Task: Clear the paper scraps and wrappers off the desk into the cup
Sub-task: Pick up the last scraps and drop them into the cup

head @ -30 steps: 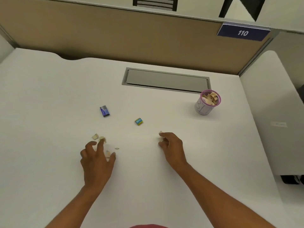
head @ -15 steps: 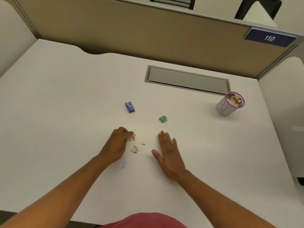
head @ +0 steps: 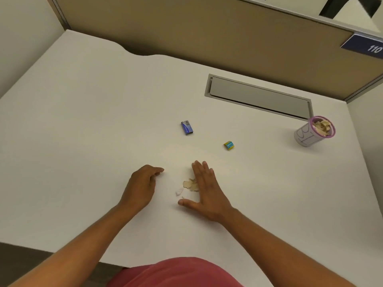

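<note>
1. The gathering step is judged to be in hand: a small heap of tan paper scraps (head: 190,184) is banked against the inner edge of the right hand (head: 207,191), midway along the near edge of the worktop (head: 83,121).
2. A white scrap (head: 179,191) is seen just beside that heap, apart from both hands.
3. The right grip is laid flat and fully open, thumb spread; nothing is held, the scraps only touched.
4. The left hand (head: 141,185) is loosely curled on the worktop; whether anything is pinched in it cannot be told.
5. A blue wrapper (head: 187,127) and a yellow-teal wrapper (head: 229,145) lie uncollected nearer the centre.
6. The cup (head: 310,134), already holding scraps, stands by the right edge, well apart.
7. Next, a pinch or scoop of the heap is called for, then a carry to the cup.
</note>
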`<state>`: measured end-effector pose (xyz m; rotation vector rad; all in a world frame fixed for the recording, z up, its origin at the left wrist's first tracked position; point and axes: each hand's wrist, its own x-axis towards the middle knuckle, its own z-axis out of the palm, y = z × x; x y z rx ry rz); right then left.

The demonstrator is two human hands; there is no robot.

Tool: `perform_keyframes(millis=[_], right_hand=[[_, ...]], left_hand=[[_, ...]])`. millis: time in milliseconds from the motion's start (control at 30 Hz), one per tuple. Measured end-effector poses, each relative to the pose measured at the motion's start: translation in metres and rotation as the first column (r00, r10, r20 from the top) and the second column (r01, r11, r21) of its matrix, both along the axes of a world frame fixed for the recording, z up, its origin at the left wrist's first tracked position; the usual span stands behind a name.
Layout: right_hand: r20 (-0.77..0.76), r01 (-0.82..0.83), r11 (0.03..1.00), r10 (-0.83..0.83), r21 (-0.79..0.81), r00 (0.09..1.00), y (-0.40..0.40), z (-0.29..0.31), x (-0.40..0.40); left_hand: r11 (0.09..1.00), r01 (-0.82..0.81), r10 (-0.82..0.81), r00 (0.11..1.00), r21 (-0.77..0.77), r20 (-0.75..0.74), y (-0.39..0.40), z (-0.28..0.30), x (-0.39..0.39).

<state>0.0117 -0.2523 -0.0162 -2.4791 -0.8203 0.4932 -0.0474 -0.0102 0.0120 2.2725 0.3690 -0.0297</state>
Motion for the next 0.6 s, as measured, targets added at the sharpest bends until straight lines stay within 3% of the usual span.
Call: perform_keyframes(millis=[133,267,400,467,600], right_hand=[[0.043,-0.098,0.995,0.1,-0.032,0.994,0.023,-0.003,-0.017],[0.074,-0.036,0.999,0.034,0.021,0.997,0.026,0.001,-0.026],[0.127,0.104,0.993,-0.109,0.05,0.986,0.015,0.016,-0.022],[0.124,0.199,0.979,-0.193,-0.039,0.973,0.008,0.019,-0.022],[-0.057,0.348,0.932,-0.355,-0.103,0.933,0.008,0.017,-0.031]], left_hand=[[0.999,0.017,-0.017,1.0,-0.046,-0.001,0.007,-0.003,-0.005],[0.998,0.045,-0.043,0.999,-0.052,0.029,0.01,-0.012,-0.006],[0.932,0.171,-0.234,0.957,0.32,0.169,0.012,-0.032,-0.014],[0.865,0.223,-0.296,0.95,0.45,0.097,0.014,-0.042,-0.018],[0.772,0.34,-0.359,0.931,0.537,-0.073,0.015,-0.059,-0.025]])
